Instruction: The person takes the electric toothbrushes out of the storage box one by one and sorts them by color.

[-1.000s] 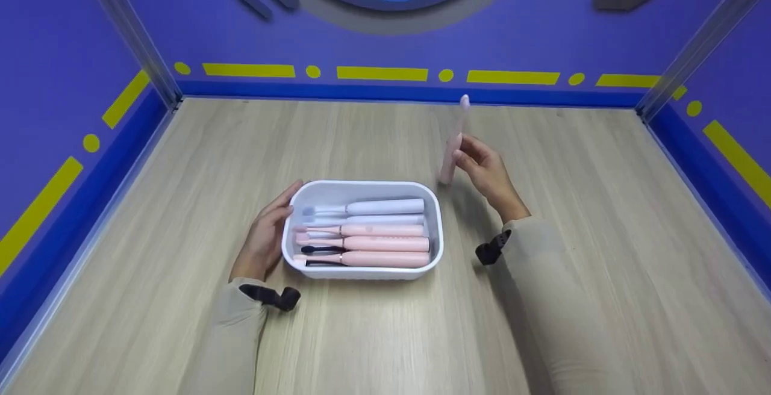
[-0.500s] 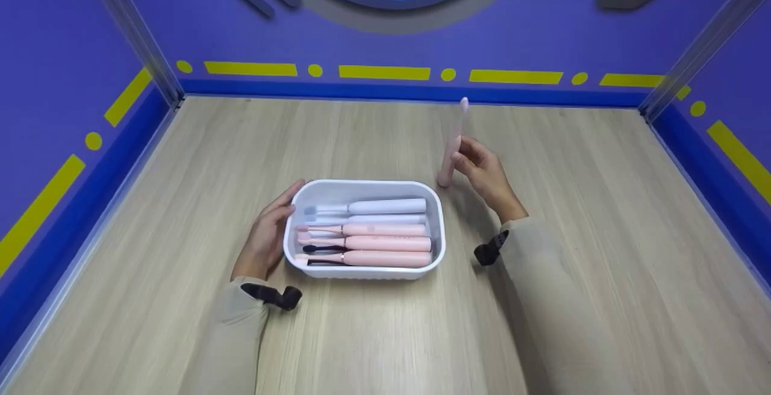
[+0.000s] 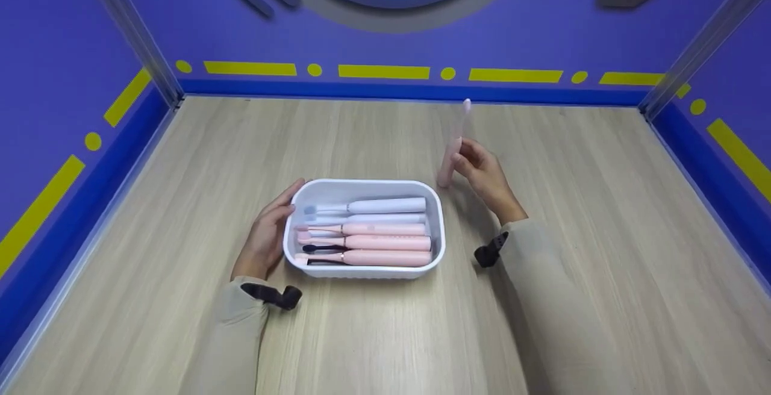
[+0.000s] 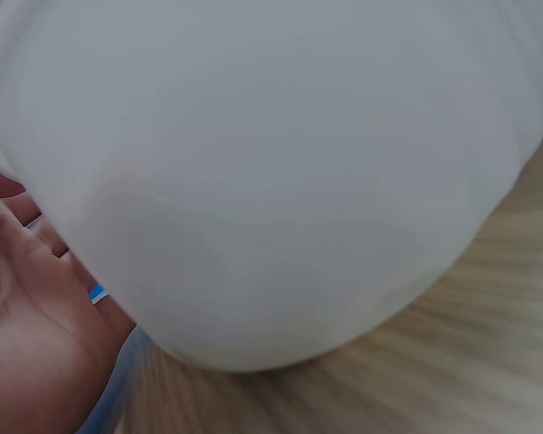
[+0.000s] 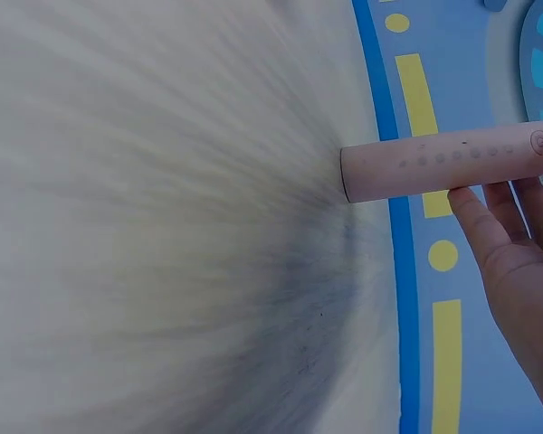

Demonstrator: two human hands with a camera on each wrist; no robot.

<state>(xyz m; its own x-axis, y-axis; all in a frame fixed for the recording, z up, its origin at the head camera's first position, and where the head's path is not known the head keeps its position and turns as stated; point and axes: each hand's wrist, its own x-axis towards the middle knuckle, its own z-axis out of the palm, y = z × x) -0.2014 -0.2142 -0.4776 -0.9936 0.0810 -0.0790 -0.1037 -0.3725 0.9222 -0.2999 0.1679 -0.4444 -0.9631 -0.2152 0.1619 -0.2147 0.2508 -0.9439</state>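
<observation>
In bin (image 3: 361,189): 3 pink toothbrushes (image 3: 387,243) | right hand (image 3: 486,179) pinching 1 toothbrush (image 3: 449,161) | left hand (image 3: 262,233) spread

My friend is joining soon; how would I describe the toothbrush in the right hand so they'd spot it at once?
On the wooden table sits a white bin of toothbrushes. Beside its far right corner, the person's right hand grips a pink toothbrush. It alone is outside the bin, held nearly upright, head up; the others lie inside.

toothbrushes (image 3: 385,242) in tub (image 3: 367,273) | tub on table (image 3: 385,335) | single toothbrush (image 3: 450,159) behind, right of tub
</observation>
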